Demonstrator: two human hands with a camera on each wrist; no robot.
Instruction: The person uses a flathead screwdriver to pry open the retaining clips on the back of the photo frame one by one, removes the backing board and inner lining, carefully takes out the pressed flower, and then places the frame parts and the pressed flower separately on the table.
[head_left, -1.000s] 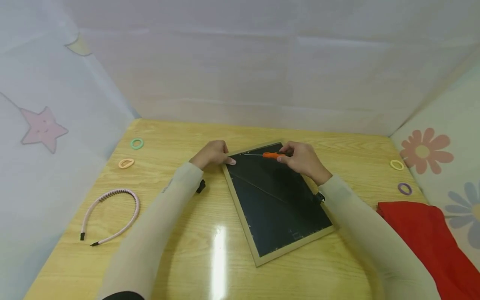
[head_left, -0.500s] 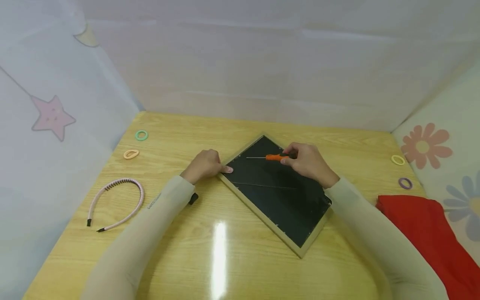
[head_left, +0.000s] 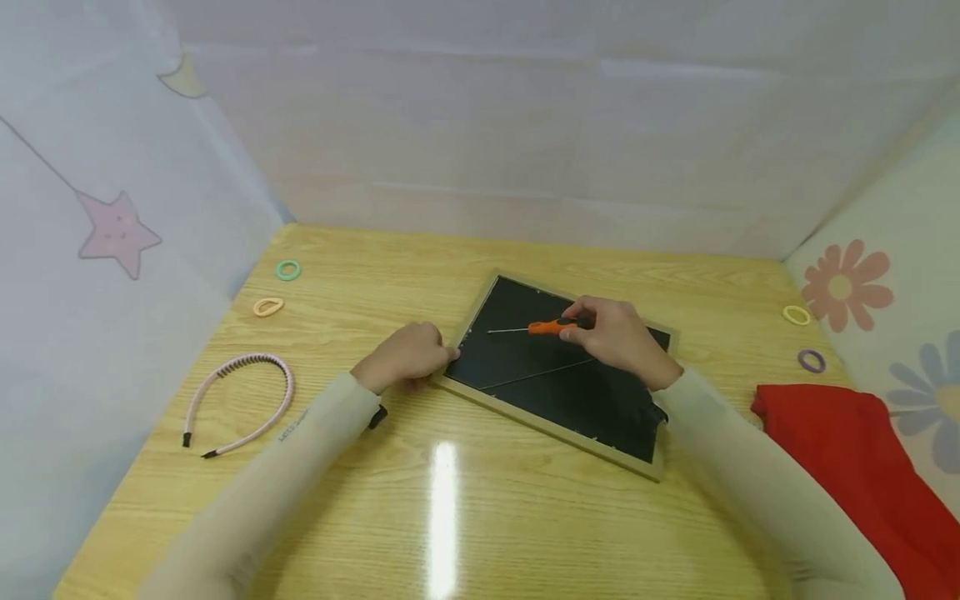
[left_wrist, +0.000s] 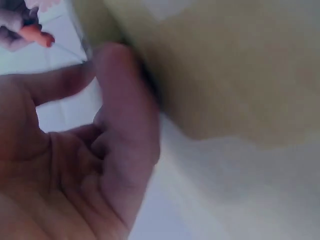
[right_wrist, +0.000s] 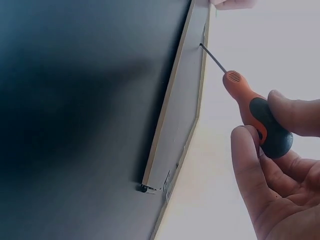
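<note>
A picture frame (head_left: 551, 402) with a light wood border lies with its black back up, turned at a slant on the table. My left hand (head_left: 411, 357) pinches its left corner between thumb and fingers; in the left wrist view that contact is blurred. My right hand (head_left: 621, 337) holds an orange and black screwdriver (head_left: 543, 327) by its handle above the back. Seen from the right wrist, the thin shaft of the screwdriver (right_wrist: 245, 95) points toward the frame's edge; whether the tip touches is unclear. A tan-edged strip (right_wrist: 167, 105) stands on the back.
A pale pink headband (head_left: 288, 392) lies on the left of the wooden table (head_left: 360, 517). Behind it are a green ring (head_left: 281, 274) and an orange ring (head_left: 258, 312). To the right lie a yellow ring (head_left: 790, 320), a purple ring (head_left: 802, 364) and red cloth (head_left: 832, 450).
The frame has turned counterclockwise on the table, its near end swinging to the right. My left hand moved slightly left and toward me with its corner. My right hand still holds the screwdriver above it.
</note>
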